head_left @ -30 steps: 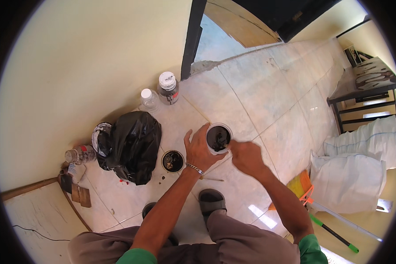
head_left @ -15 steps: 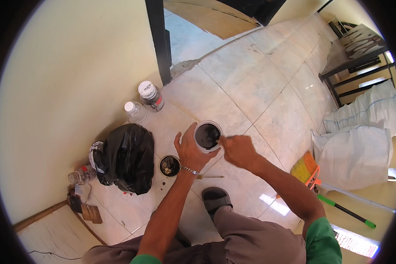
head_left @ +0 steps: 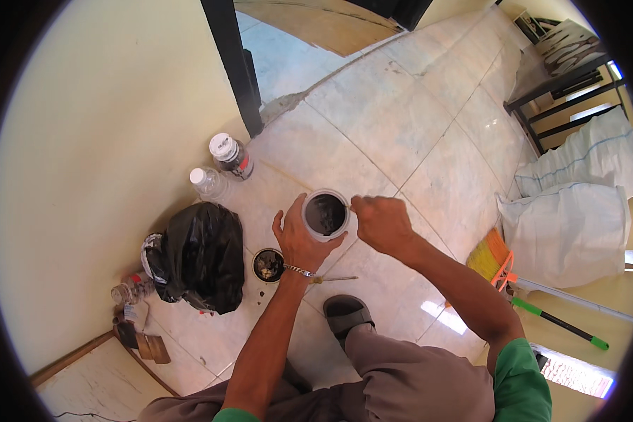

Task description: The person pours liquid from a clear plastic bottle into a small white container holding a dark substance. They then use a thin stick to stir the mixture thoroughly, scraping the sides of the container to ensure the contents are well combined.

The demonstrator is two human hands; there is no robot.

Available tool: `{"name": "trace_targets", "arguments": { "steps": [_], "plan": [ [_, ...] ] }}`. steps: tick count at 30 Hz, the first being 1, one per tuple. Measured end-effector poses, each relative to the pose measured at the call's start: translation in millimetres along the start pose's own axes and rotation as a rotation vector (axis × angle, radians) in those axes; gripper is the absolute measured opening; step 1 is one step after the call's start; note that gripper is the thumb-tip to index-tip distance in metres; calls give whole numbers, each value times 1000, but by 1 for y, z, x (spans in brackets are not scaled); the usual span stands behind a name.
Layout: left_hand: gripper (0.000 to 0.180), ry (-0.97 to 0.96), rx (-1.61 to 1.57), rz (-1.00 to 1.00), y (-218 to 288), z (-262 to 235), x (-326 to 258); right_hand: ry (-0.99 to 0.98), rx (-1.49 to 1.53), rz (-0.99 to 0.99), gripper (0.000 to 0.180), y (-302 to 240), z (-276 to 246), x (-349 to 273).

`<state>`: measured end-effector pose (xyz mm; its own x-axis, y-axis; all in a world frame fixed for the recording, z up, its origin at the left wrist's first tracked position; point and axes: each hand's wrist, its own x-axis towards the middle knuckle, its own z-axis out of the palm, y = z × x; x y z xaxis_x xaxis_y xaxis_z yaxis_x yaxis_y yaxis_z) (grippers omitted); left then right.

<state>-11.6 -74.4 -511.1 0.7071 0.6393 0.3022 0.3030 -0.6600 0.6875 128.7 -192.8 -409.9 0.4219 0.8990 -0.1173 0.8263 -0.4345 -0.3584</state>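
Note:
A clear plastic cup (head_left: 323,190) holds dark, nearly black liquid (head_left: 325,214). My left hand (head_left: 301,243) wraps around its left and near side, fingers curled on the wall. At the cup's right rim is my right hand (head_left: 383,224), closed in a fist-like pinch; what it grips is mostly hidden by the fingers. Beside my left wrist stands a small open tin (head_left: 254,271) with dark residue and pale lumps inside. A thin, screwdriver-like tool (head_left: 336,278) lies on the tiles just right of that wrist.
A black plastic bag (head_left: 207,260) sits by the wall, near a clear bottle (head_left: 209,184) and a white-lidded jar (head_left: 232,156). Paintbrushes (head_left: 151,347) lie at lower left. On the right are a broom (head_left: 491,259), white sacks (head_left: 566,228) and a green-and-black pole (head_left: 559,323).
My right fist has shifted slightly away from the cup's rim. The liquid's surface looks lighter and more streaked. The whole view has turned a little; my left hand keeps its hold.

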Motion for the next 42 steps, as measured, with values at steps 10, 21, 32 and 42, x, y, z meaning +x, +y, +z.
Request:
{"name": "trace_targets", "arguments": {
  "steps": [10,21,32,42],
  "plan": [
    [115,-27,4,-9,4,-2,0,100,2,6,15,3,-12,7],
    [113,11,-5,20,4,1,2,-71,-36,47,17,4,5,0],
    [114,23,13,10,5,0,0,8,57,60,14,-1,1,2],
    [113,16,16,16,3,2,1,191,78,8,14,1,-5,6]
  ]
}}
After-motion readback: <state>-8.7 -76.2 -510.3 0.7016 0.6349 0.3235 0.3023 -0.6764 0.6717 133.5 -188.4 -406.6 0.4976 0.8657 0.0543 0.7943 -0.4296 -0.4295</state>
